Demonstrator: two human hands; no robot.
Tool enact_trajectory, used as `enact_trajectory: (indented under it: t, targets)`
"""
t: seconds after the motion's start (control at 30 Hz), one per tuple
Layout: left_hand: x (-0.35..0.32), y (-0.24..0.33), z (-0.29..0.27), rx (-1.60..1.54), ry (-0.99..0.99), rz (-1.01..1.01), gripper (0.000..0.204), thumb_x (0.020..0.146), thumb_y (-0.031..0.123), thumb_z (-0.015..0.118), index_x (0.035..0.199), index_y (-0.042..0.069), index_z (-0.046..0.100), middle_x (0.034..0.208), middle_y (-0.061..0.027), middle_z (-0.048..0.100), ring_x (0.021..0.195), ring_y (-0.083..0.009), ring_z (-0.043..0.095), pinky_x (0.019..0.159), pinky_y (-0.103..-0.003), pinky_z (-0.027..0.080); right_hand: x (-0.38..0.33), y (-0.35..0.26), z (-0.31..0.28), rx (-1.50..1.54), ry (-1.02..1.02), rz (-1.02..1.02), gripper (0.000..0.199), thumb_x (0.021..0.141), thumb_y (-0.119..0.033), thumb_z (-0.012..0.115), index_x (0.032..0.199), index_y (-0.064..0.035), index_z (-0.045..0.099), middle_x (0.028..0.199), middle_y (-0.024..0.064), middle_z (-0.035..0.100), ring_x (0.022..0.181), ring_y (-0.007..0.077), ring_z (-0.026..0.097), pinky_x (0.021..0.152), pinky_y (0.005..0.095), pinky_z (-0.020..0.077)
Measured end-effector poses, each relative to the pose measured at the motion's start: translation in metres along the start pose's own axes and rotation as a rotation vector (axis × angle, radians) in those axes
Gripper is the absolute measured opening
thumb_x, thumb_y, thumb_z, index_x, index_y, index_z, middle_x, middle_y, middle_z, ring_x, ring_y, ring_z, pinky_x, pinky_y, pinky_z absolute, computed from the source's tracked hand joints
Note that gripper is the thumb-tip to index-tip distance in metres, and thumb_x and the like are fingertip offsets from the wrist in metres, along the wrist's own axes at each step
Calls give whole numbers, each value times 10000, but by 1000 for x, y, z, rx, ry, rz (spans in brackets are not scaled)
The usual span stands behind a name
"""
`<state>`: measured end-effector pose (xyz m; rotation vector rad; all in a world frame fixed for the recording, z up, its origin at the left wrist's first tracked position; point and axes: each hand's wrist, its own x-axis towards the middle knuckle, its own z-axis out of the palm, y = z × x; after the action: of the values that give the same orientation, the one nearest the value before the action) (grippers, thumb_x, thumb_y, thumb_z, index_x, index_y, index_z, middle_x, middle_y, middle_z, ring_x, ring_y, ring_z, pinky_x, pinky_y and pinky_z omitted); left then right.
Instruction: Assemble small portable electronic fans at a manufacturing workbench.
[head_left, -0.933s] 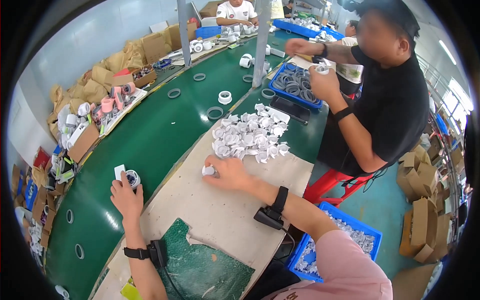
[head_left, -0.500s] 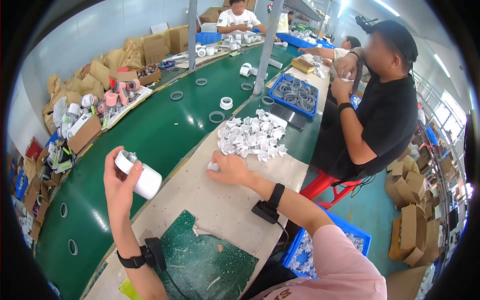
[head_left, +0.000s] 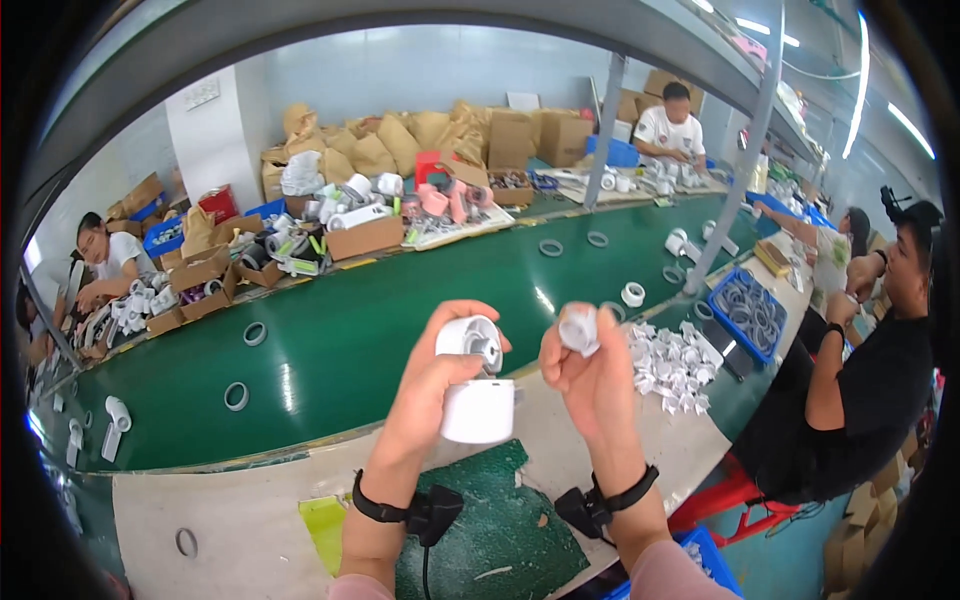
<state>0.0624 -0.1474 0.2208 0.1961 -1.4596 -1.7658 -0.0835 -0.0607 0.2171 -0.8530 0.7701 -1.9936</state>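
Two bare hands are raised close together at the centre, above the near edge of a long, smooth green work surface (head_left: 340, 365). The left hand (head_left: 422, 392) grips a glossy white plastic housing with two rounded ends (head_left: 478, 412), its thumb pressed across the front and its fingers wrapped behind; the upper end shows a round opening. Just to the right, apart from it, the right hand (head_left: 603, 390) pinches a small, pale, cup-shaped plastic piece (head_left: 578, 331) between thumb and fingertips.

Half a second ago the hands were well apart, the right one low beside the loose pile of small white winged pieces (head_left: 672, 372) at right. Now both parts are up side by side, which seems to put them within easy reach of each other.
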Motion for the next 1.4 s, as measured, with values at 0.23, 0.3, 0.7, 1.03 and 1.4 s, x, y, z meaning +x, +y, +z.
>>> enact_trajectory:
  t: [0.23, 0.3, 0.7, 1.03, 1.4]
  targets:
    - [-15, 0, 14, 318, -69, 33, 427, 951, 344, 442, 1239, 31, 411, 1046, -56, 533, 939, -114, 520, 785, -230, 434, -9, 10, 1, -117, -96, 113, 316, 965, -397, 459, 896, -90, 483, 641, 55, 538, 473, 81, 426, 408, 198, 277]
    - [-14, 1, 16, 275, -106, 23, 399, 973, 310, 448, 1266, 43, 406, 1040, -42, 515, 943, -98, 490, 803, -226, 412, -7, 10, 0, -133, -74, 112, 349, 968, -411, 448, 857, -84, 500, 602, 38, 522, 449, 65, 409, 382, 191, 257]
    - [-8, -11, 20, 287, -68, 11, 370, 945, 259, 536, 1216, 20, 456, 924, -29, 554, 804, -70, 521, 680, -213, 433, 0, 6, -2, -364, -52, 47, 345, 974, -329, 480, 779, -57, 561, 555, -34, 455, 468, 13, 368, 402, 173, 254]
    - [-11, -14, 24, 355, -15, 3, 461, 920, 328, 570, 1191, -22, 441, 920, -120, 597, 782, -139, 564, 686, -283, 466, -1, 8, -3, -428, -35, 18, 379, 974, -308, 487, 697, -56, 546, 553, -44, 438, 476, 21, 367, 430, 200, 274]
    - [-11, -19, 25, 400, 29, 95, 452, 918, 328, 570, 1178, -23, 451, 922, -126, 589, 785, -147, 561, 693, -287, 463, -1, 9, -2, -381, 23, 5, 379, 980, -300, 469, 690, -63, 533, 559, -48, 434, 489, 18, 355, 438, 197, 254]
